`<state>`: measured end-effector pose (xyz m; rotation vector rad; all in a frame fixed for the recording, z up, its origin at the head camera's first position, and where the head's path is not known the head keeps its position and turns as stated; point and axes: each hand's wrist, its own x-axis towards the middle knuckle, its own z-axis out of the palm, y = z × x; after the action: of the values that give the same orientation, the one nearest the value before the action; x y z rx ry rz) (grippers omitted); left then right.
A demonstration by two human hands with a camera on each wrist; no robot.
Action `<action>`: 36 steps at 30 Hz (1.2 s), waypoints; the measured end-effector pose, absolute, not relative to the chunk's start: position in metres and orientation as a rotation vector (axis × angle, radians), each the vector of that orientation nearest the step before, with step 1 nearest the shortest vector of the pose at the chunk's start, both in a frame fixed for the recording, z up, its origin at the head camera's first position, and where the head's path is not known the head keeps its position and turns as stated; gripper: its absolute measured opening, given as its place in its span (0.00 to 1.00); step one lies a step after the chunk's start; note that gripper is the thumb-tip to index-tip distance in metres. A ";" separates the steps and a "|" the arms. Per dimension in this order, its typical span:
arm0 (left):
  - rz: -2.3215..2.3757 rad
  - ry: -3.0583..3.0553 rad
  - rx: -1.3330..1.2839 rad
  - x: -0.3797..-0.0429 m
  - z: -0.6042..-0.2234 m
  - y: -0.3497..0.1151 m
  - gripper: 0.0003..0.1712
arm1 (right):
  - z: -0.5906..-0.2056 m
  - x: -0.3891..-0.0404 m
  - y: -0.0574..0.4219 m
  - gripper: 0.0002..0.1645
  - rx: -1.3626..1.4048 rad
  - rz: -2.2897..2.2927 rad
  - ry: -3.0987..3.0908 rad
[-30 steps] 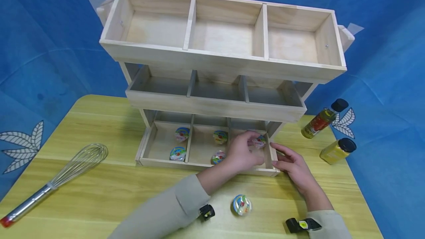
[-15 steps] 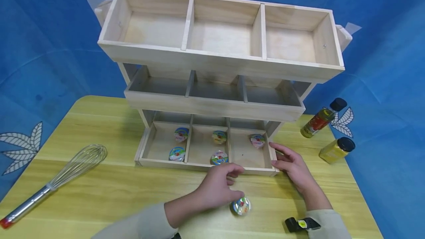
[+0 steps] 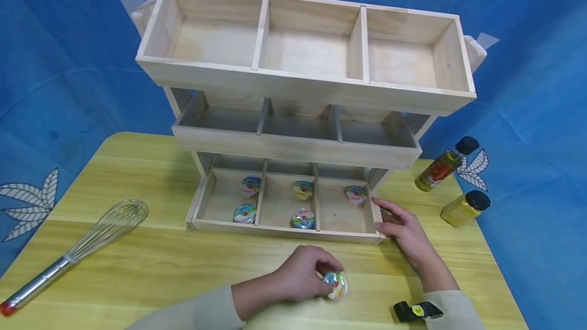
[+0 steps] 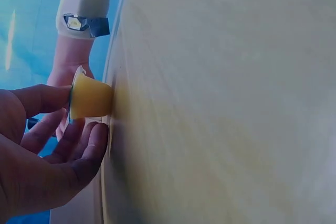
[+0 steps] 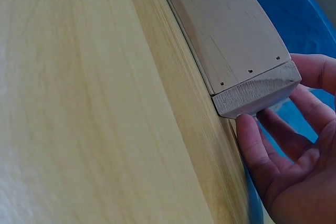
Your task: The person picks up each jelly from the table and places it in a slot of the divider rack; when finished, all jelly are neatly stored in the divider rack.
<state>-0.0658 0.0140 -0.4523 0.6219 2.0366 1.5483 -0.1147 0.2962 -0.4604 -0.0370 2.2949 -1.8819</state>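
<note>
On the table in front of the rack, my left hand [image 3: 300, 275] has thumb and fingers about a jelly cup [image 3: 337, 285]. The left wrist view shows this cup's yellow body [image 4: 92, 97] at the tabletop, its lid toward the hand. My right hand [image 3: 408, 233] holds the lower right corner of the three-tier wooden rack [image 3: 284, 230]; the right wrist view has thumb and forefinger at its end board [image 5: 257, 90]. In the bottom tier lie two jelly cups [image 3: 245, 213] on the left, two [image 3: 303, 218] in the middle and one [image 3: 355, 195] on the right.
A whisk [image 3: 107, 230] lies on the table at the left. Right of the rack are an oil bottle [image 3: 440, 168] and a yellow jar [image 3: 463, 209], both with black caps. The upper tiers overhang the back of the bottom tier. Blue cloth [image 3: 527, 116] hangs behind.
My left hand has left the bottom tier's right compartment, where a jelly cup now lies, and moved down toward me to the cup on the table. My right hand stays at the rack's corner.
</note>
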 end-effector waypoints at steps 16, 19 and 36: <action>1.596 1.934 0.570 -0.060 -0.455 0.018 0.23 | -0.458 -0.116 0.296 0.36 -0.030 -1.879 2.288; 1.563 1.935 0.601 -0.059 -0.455 0.019 0.26 | -0.458 -0.115 0.296 0.36 -0.023 -1.875 2.292; 1.594 1.952 0.577 -0.064 -0.461 0.019 0.23 | -0.457 -0.114 0.294 0.36 -0.025 -1.879 2.285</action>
<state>-0.0643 0.0192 -0.4606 0.5769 1.9517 1.5940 -0.1142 0.2944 -0.4565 -0.0252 2.2852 -1.8791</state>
